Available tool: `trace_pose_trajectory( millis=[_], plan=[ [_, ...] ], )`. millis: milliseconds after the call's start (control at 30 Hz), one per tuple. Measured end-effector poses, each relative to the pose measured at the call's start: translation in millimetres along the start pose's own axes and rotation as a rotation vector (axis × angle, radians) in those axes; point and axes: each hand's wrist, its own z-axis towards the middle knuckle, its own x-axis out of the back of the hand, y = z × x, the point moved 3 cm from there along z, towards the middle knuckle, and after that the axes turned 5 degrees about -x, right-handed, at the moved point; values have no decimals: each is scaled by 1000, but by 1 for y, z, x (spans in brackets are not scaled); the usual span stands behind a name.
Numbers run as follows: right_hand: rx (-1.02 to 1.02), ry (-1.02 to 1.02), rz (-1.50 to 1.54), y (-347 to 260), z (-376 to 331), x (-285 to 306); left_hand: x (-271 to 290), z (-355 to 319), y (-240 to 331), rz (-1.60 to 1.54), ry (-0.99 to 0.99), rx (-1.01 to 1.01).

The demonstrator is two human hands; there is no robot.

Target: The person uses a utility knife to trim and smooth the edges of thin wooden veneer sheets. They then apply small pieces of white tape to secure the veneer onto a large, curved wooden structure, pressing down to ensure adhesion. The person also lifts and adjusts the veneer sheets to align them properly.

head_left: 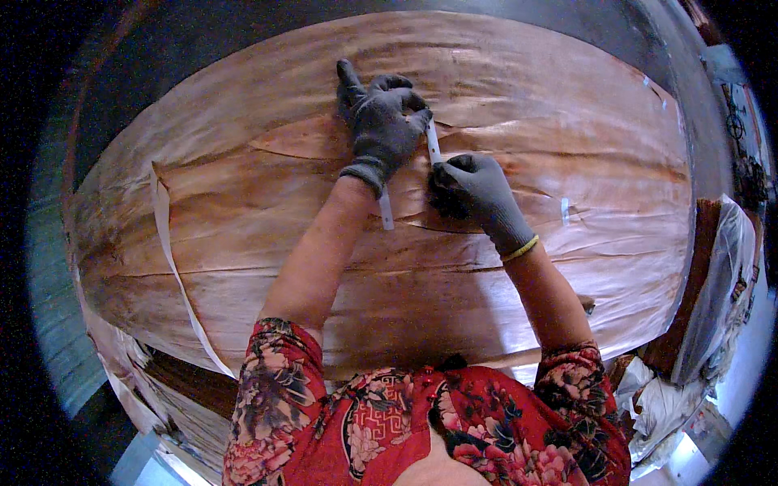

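Your left hand (381, 121) pinches a white tape strip (433, 144) on the wood sheet (527, 97). Your right hand (474, 194), fingers curled, presses the strip down. Another loose strip (166, 243) lies leftward.

We see reddish-brown streaked veneer sheet (486, 292), white tape strip (433, 142), grey gloves on left hand (381, 121) and right hand (474, 190), red floral sleeves (267, 389).

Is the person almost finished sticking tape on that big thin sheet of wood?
Partly. Done: a short white tape piece already sits on the wood sheet at the right. In hand: both gloved hands, the left hand and right hand, press a white tape strip over a split in the middle. Left: other long cracks look bare, and a long loose white strip lies at the left.
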Motion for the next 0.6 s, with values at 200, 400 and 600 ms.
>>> trace_pose_trajectory(
  millis=[200,400,600],
  plan=[
    [-78,-20,2,-2,-2,0,-10,-2,-2,104,47,51],
    [-85,-26,-23,-1,5,1,-9,-6,-3,208,-248,-125],
    [-120,-130,83,-3,3,4,-6,-9,0,257,-297,-185]
  ],
)
